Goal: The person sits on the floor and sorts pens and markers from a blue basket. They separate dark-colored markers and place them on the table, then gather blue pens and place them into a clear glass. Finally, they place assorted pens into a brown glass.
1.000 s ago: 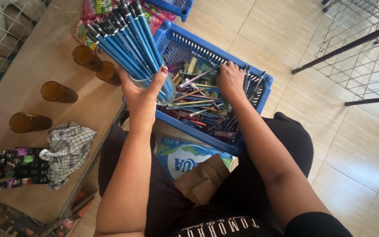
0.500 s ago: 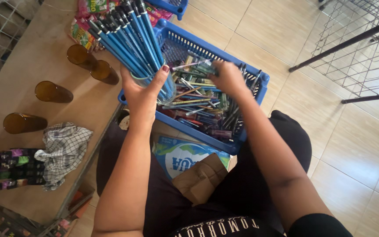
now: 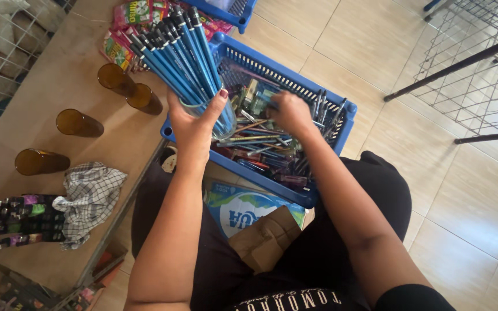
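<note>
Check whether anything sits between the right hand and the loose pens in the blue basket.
Nothing visible does: the right hand is already down among the pens inside the blue basket. The left hand holds a glass of blue pencils beside it.

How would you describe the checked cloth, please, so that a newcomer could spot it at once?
Start at the long tan wooden table beside the person's left arm. Near its closer end lies the crumpled grey-and-white checked cloth, touching a bundle of dark pens with coloured caps. It is the only soft fabric there; the four amber tumblers are hard and glossy.
</note>
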